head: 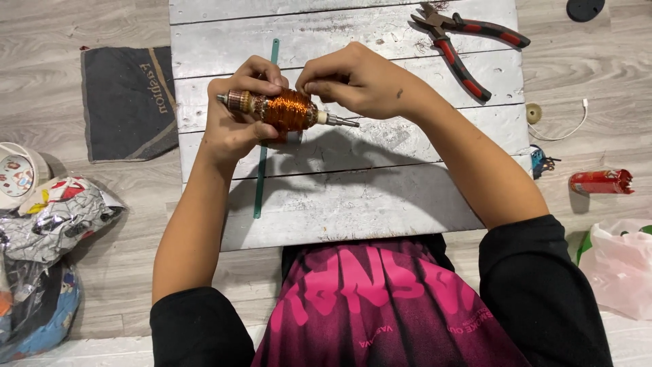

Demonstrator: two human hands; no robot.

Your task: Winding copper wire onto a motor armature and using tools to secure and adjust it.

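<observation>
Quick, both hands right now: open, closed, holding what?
Left hand: closed around the copper-wound motor armature, holding it above the board.
Right hand: fingers pinched at the armature's windings; anything held there is too small to tell.

Pale grey wood-grain floor [81, 272] beneath a scuffed whitewashed plank board [380, 197].

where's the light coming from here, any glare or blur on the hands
Head view: shadows of the arms fall on the grey board below the left hand and right hand, so light comes from the far side; the copper-wound armature glints mildly; everything is sharp.
</observation>
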